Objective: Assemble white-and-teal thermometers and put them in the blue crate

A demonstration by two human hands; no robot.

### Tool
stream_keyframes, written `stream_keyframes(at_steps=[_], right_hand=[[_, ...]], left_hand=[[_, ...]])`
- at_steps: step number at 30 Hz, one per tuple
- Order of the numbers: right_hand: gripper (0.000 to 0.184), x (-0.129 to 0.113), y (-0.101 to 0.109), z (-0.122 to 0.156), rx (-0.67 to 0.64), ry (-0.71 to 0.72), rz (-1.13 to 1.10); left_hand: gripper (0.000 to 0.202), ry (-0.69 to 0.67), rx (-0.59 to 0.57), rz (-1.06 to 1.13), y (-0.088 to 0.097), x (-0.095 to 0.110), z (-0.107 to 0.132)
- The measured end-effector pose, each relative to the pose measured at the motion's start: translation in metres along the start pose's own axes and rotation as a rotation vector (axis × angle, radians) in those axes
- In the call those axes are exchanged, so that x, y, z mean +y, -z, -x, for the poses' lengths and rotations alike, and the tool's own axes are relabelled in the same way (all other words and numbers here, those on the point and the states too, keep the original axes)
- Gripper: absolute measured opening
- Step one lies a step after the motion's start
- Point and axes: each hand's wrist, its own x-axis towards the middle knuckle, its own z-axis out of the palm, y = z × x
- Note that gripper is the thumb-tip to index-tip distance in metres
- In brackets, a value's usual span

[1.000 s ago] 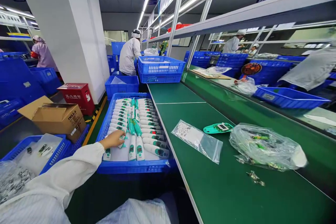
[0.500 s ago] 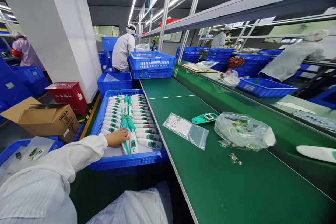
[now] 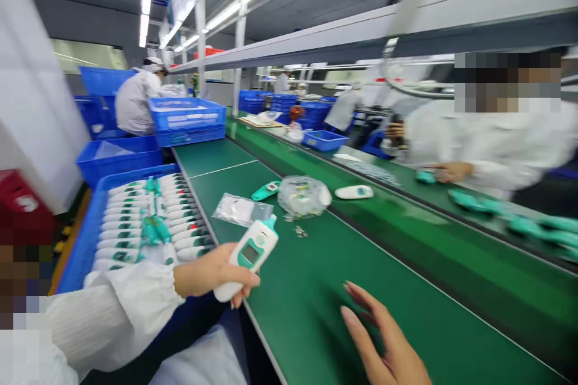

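A white and green digital thermometer (image 3: 251,252) is gripped in my left hand (image 3: 217,274), its small screen up and its green tip pointing away from me. It is held above the near edge of the green workbench (image 3: 289,289). My right hand (image 3: 383,337) hovers over the bench with fingers apart and nothing in them. To the left, a blue crate (image 3: 81,246) holds rows of similar thermometers (image 3: 121,234). A clear bag of small parts (image 3: 304,195), a flat zip bag (image 3: 241,209) and a green thermometer shell (image 3: 266,190) lie further up the bench.
Some small metal pieces (image 3: 300,231) lie near the parts bag. A white thermometer (image 3: 354,192) rests on the green conveyor strip (image 3: 406,216). Across it, a co-worker's hand (image 3: 454,172) is by several green pieces (image 3: 474,201). Stacked blue crates (image 3: 187,120) stand at the bench's far end.
My left hand has come up from the crate and right, now with a thermometer in it. My right hand has entered view. The view has swung right, bringing in a co-worker opposite.
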Motion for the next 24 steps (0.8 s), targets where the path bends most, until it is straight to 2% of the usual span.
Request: stream_keyframes(at_steps=[3, 6, 9, 12, 14, 17, 21, 24], right_hand=[[0.056, -0.026, 0.021, 0.013, -0.008, -0.165, -0.425], [0.056, -0.024, 0.045, 0.023, 0.099, -0.260, -0.713], [0.057, -0.010, 0.065, 0.032, 0.264, -0.312, -0.861], [0.053, 0.002, 0.076, 0.037, 0.405, -0.293, -0.919], [0.051, 0.009, 0.076, 0.037, 0.502, -0.278, -0.889], [0.048, 0.016, 0.071, 0.033, 0.589, -0.295, -0.834], [0.048, 0.019, 0.073, 0.030, 0.509, -0.352, -0.890], [0.053, 0.021, 0.081, 0.032, 0.489, -0.407, -0.848]], left_hand=[[0.026, 0.132, -0.331, 0.095, -0.071, -0.001, -0.049], [0.027, 0.203, -0.538, 0.059, -0.128, -0.007, -0.086], [0.031, 0.216, -0.627, -0.015, -0.172, -0.012, -0.111], [0.034, 0.192, -0.646, -0.092, -0.202, -0.017, -0.126], [0.036, 0.164, -0.652, -0.116, -0.214, -0.022, -0.131], [0.038, 0.134, -0.642, -0.108, -0.218, -0.031, -0.136], [0.049, 0.139, -0.658, -0.167, -0.206, -0.029, -0.145], [0.056, 0.215, -0.824, -0.238, -0.192, -0.020, -0.153]])
